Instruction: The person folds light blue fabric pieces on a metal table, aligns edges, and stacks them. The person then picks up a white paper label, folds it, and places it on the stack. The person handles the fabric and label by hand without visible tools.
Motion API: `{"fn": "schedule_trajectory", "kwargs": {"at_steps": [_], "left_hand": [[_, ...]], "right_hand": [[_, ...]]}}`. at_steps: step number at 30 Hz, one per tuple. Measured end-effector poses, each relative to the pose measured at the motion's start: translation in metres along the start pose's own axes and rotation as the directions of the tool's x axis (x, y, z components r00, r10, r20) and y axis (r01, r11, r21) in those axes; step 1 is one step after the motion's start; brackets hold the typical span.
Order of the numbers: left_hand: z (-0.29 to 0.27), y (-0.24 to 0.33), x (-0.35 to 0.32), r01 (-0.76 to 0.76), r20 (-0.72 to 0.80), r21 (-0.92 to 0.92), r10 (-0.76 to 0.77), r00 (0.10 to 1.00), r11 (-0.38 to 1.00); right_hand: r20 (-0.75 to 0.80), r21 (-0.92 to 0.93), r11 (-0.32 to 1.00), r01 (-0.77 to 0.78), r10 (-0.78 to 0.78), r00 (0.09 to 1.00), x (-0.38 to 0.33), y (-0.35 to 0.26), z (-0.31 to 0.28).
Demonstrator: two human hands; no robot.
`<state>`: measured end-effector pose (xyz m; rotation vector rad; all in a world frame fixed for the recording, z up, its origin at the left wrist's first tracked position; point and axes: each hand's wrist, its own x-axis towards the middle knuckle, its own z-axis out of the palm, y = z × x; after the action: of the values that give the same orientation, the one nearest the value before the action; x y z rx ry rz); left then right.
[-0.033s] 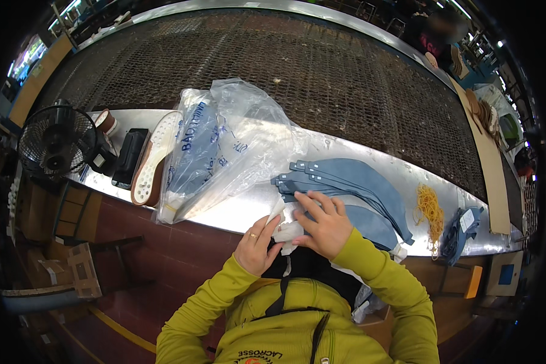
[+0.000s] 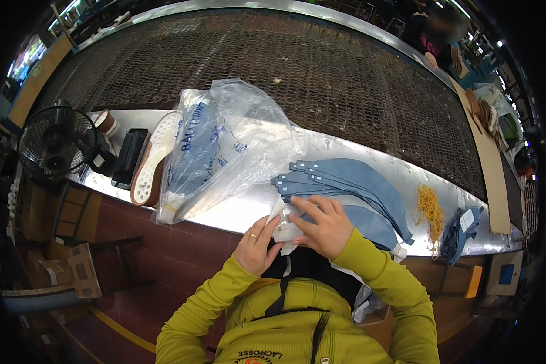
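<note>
Crumpled white paper sits between my hands at the table's near edge, in front of my body. My left hand, with a ring on one finger, is closed on its left side. The thumb of my right hand rests at its lower right edge while the bent fingers curve over its upper side. Just beyond my fingertips lies a fan of flat, curved blue-grey pieces with small white labels at their left ends. Another blue-grey piece lies nearer, partly hidden by my right hand.
Left on the metal table are a clear plastic bag, a pale shoe sole, a black case and a fan. Yellow strings and a blue bundle lie right. Beyond stretches a dark mesh conveyor; a person stands far right.
The fingers of my right hand have bent slightly and shifted a little left and nearer, over the white paper. My left hand stays where it was.
</note>
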<state>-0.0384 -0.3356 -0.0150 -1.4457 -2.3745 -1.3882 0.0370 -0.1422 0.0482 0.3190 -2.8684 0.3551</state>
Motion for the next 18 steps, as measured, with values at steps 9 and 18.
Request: {"fn": "schedule_trajectory", "kwargs": {"at_steps": [9,18], "left_hand": [[-0.003,-0.011,0.003,-0.084,0.061,-0.058,0.087,0.994,0.995],[0.008,-0.032,-0.010,-0.291,-0.042,0.010,0.291,0.956,0.957]], "right_hand": [[0.396,0.289,0.946,-0.149,0.023,0.918,0.024,0.005,0.012],[0.589,0.083,0.991,0.102,-0.131,0.798,0.051,0.001,0.008]]}}
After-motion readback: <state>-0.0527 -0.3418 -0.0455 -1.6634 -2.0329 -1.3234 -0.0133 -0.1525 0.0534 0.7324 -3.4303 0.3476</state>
